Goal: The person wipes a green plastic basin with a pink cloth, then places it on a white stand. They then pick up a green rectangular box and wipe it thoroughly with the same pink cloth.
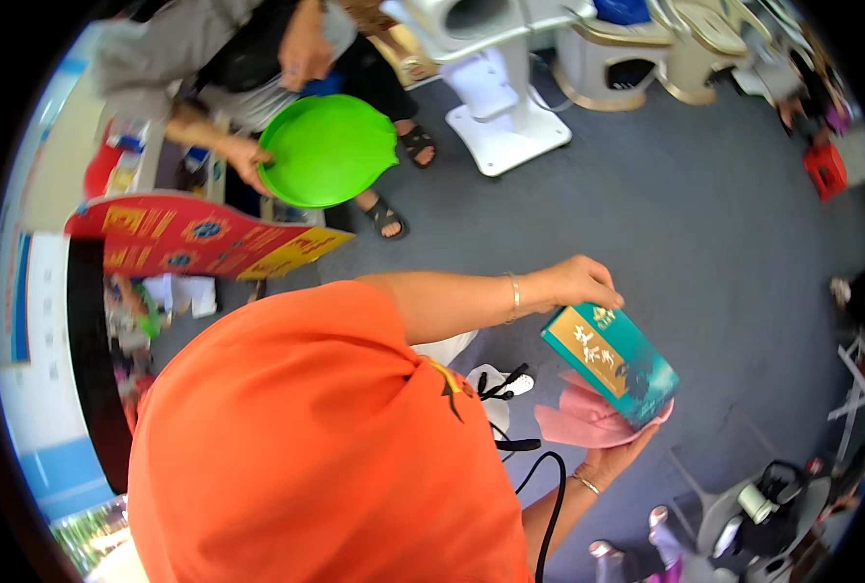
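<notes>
My left hand, with a bracelet at its wrist, pinches the upper end of a teal box with a gold panel and writing. The box is tilted, and its lower end rests against a folded pink cloth. From below, my right hand holds the pink cloth at the box's lower end; its fingers are partly hidden. The orange sleeve and shirt fill much of the lower left.
A person in grey holds a green plastic basin at upper left, above a red and yellow sign board. A white pedestal stand is near the top. A chair holding items is at lower right, a red stool at far right.
</notes>
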The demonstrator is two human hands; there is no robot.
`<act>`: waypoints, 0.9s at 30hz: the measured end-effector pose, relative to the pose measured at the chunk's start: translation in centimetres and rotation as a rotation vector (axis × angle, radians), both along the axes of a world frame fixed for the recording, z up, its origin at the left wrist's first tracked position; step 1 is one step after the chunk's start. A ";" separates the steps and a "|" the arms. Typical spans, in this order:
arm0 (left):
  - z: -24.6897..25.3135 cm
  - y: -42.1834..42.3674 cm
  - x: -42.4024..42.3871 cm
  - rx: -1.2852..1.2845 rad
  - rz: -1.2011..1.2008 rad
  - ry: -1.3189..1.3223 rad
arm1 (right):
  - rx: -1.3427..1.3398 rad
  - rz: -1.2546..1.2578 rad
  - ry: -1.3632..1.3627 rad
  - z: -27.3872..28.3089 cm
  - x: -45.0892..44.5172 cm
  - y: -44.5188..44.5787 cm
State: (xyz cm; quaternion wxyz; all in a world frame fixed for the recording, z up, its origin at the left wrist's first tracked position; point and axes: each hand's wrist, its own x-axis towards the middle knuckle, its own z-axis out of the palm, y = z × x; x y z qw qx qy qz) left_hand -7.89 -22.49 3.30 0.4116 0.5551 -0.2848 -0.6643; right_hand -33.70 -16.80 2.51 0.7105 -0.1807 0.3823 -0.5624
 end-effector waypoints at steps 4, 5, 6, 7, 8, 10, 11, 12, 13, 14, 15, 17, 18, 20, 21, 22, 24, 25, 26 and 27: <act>-4.2 1.0 -0.9 -0.085 -0.062 0.025 | -0.009 -0.162 0.068 -2.8 1.2 0.7; -5.4 1.2 -1.1 -0.105 -0.094 0.021 | 0.048 -0.223 0.115 -3.0 1.6 0.2; -6.1 1.5 -1.0 -0.076 -0.180 0.036 | 0.110 -0.283 0.160 -3.4 2.2 0.1; -6.7 1.4 -1.3 -0.049 -0.277 0.047 | 0.047 -0.310 0.176 -4.2 2.1 -0.4; -7.2 1.3 -1.3 -0.021 -0.371 0.059 | -0.014 -0.334 0.197 -4.9 2.1 -1.1; -7.9 1.2 -1.3 0.004 -0.567 -0.004 | -0.076 -0.334 0.144 -6.8 1.8 -2.7; -8.5 1.3 -1.5 0.018 -0.672 -0.016 | -0.046 -0.339 0.172 -7.1 1.6 -3.0; -9.5 1.6 -2.0 0.042 -0.674 0.033 | -0.043 -0.314 0.194 -7.8 1.0 -3.4; -10.1 1.6 -2.1 0.064 -0.666 0.059 | -0.045 -0.281 0.195 -8.6 1.0 -4.1; -10.5 1.9 -2.5 0.041 -0.606 0.055 | -0.021 -0.270 0.186 -9.3 1.2 -4.8; -10.6 2.0 -3.0 0.018 -0.537 0.041 | 0.000 -0.253 0.167 -9.9 1.3 -5.5; -10.7 1.7 -3.6 -0.022 -0.494 -0.008 | 0.073 -0.220 0.114 -10.9 1.4 -7.2; -11.1 1.6 -3.8 -0.057 -0.454 -0.032 | 0.048 -0.223 0.141 -11.2 1.7 -7.9; -11.5 1.3 -3.8 -0.120 -0.383 -0.078 | 0.030 -0.182 0.169 -10.7 2.6 -9.7; -11.8 1.4 -3.8 -0.134 -0.323 -0.062 | 0.018 -0.155 0.181 -10.5 3.1 -10.4; -12.0 1.4 -3.9 -0.150 -0.264 -0.045 | 0.009 -0.129 0.206 -10.4 3.5 -10.9; -12.0 0.8 -4.0 -0.191 -0.155 -0.001 | -0.024 -0.091 0.180 -9.9 4.1 -11.5; -11.8 0.3 -4.1 -0.197 -0.140 0.007 | -0.044 -0.071 0.165 -9.5 4.3 -11.9; -11.5 -0.4 -4.3 -0.203 -0.128 0.016 | -0.015 -0.046 0.185 -9.0 4.4 -11.8; -11.1 -1.0 -4.4 -0.212 -0.121 0.019 | -0.099 -0.081 0.215 -8.6 5.2 -11.4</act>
